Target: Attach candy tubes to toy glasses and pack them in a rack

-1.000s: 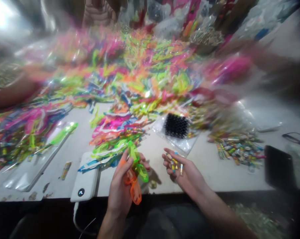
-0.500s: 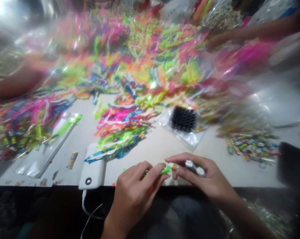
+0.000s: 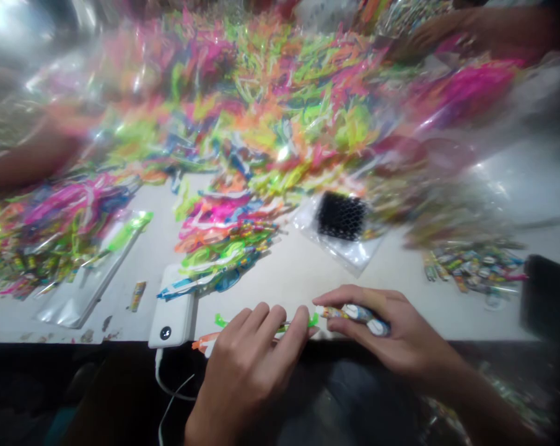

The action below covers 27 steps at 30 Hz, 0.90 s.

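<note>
Neon green plastic strip (image 3: 313,321) right at the table's front edge now, thin and glossy, running beneath the curled fingers (image 3: 271,321) of the left hand (image 3: 245,371), with a flared orange piece (image 3: 202,342) poking out at the far left end. That left hand is closed, palm down, gripping the strip. Over to the right hand (image 3: 385,331), also curled shut, gripping a slim printed tube (image 3: 357,313), blue and white with a pale rounded bulge near the fingers. Its pointed tip sits just beside the strip; touching or not, you can't quite tell from here!

Around them, a smooth white tabletop (image 3: 298,291) carries a white power bank (image 3: 171,310) with a glossy face and a thin cable (image 3: 161,378) dropping off the edge. Up the middle, a black mesh patch (image 3: 340,215) lies on crinkly clear plastic. To the right, a low heap of small printed tubes (image 3: 475,266) sits by a dark flat slab (image 3: 549,297). Beyond, a huge tangle of translucent neon strips (image 3: 271,105) sprawls across the upper frame, blurred at the top. A co-worker's hand (image 3: 447,31) reaches in at upper right, and another person's forearm (image 3: 29,155) blurs in from the left.
</note>
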Each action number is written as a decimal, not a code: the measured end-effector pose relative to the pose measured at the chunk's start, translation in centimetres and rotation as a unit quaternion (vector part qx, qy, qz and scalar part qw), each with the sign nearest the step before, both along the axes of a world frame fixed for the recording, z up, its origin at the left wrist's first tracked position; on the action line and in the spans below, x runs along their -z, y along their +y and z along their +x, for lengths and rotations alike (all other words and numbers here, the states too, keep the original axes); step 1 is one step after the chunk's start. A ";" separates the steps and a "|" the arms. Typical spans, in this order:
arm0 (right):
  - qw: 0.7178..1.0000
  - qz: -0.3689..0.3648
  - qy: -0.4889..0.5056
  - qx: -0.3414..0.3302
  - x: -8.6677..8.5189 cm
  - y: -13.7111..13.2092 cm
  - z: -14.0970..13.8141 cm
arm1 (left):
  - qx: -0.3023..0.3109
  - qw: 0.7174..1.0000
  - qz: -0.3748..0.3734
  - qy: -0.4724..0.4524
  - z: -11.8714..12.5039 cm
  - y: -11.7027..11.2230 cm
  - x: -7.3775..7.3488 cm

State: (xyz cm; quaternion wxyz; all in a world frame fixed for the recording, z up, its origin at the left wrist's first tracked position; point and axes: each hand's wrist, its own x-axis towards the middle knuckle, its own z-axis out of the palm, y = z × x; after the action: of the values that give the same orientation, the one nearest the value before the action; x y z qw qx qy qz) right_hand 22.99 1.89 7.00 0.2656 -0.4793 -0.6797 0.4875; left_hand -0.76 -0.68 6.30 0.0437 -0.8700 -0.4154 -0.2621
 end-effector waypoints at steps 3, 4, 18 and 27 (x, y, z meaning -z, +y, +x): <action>1.000 -0.002 -0.003 0.002 0.2 -0.1 0.1 | 0.007 1.000 -0.006 0.000 0.1 0.0 -0.1; 1.000 -0.003 -0.004 0.001 0.3 -0.1 0.2 | 0.009 1.000 -0.013 0.000 0.1 0.0 -0.1; 0.996 0.019 -0.041 0.072 1.4 0.1 -0.4 | 0.015 0.999 -0.027 -0.011 0.0 0.0 0.2; 0.999 0.031 -0.008 -0.033 0.4 -0.2 -0.6 | 0.005 1.000 -0.017 -0.016 -0.5 0.2 0.7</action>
State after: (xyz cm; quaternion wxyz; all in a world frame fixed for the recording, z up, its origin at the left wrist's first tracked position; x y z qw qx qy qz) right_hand 22.39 1.70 6.58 0.2589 -0.4516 -0.7123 0.4708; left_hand -1.30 -0.46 5.58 0.0209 -0.8683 -0.4160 -0.2692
